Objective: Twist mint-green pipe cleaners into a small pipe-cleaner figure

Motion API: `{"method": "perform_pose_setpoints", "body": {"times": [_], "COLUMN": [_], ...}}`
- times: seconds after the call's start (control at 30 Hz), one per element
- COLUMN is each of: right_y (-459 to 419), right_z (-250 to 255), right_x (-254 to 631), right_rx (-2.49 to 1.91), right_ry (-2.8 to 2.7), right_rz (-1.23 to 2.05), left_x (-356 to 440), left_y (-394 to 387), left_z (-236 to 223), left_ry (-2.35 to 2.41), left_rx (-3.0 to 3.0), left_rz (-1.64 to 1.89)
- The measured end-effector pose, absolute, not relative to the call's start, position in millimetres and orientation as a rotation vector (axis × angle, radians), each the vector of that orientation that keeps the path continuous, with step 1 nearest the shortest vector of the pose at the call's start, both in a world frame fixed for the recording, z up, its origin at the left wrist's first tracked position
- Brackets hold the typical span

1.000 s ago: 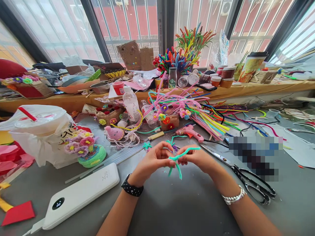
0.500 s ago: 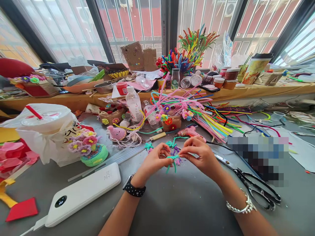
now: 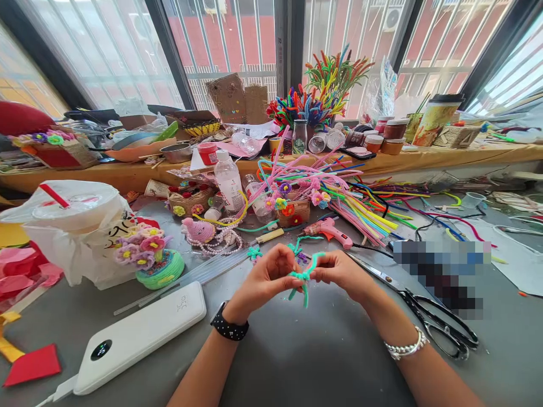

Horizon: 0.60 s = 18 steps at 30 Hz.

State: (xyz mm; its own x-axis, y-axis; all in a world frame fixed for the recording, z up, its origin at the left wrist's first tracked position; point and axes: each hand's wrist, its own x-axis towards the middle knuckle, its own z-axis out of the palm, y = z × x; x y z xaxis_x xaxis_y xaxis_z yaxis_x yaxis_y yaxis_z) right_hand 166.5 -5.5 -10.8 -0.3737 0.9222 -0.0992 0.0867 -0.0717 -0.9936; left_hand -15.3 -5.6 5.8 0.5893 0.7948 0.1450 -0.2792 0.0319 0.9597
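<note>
Between my two hands is a mint-green pipe cleaner (image 3: pixel 304 278), bent into several short arms with loose ends pointing up and down. My left hand (image 3: pixel 274 275) pinches its left side between thumb and fingers. On the other side, my right hand (image 3: pixel 337 272) has thumb and fingertips closed on the pipe cleaner near its upper arm. Just beyond my hands lie a small teal pipe-cleaner flower (image 3: pixel 254 253) and more green and purple pieces, partly covered by my fingers. A pink glue gun (image 3: pixel 328 230) rests behind my right hand.
Black-handled scissors (image 3: pixel 441 322) lie right of my right forearm. A white power bank (image 3: pixel 142 339) is at the left, near a bagged drink cup (image 3: pixel 80 226) and a crocheted flower pot (image 3: pixel 159 271). Bundled colourful pipe cleaners (image 3: pixel 365 215) spread across the back, below a crowded ledge (image 3: pixel 254 168).
My right hand rose off to the upper right of the green pipe cleaner, then came back down beside it. One arm of it now points up instead of out to the right.
</note>
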Motion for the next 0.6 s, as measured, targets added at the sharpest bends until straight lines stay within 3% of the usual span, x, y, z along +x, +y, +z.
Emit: {"method": "perform_pose_setpoints", "body": {"times": [0.13, 0.43, 0.6], "right_y": [-7.3, -9.4, -6.0], "right_z": [-11.6, -3.5, -7.2], "right_x": [165.6, 169.7, 171.2], "right_rx": [-1.055, -1.027, -1.107], "right_ry": [-1.418, -1.499, -1.410], "right_rz": [1.603, 0.942, 1.028], "left_x": [-13.9, -13.0, -13.2], "left_y": [-6.3, -5.8, -3.8], "left_z": [4.5, 2.5, 4.1], "left_ry": [0.466, 0.515, 0.736], "left_rx": [1.247, 1.287, 1.533], "left_rz": [0.922, 0.600, 0.781]}}
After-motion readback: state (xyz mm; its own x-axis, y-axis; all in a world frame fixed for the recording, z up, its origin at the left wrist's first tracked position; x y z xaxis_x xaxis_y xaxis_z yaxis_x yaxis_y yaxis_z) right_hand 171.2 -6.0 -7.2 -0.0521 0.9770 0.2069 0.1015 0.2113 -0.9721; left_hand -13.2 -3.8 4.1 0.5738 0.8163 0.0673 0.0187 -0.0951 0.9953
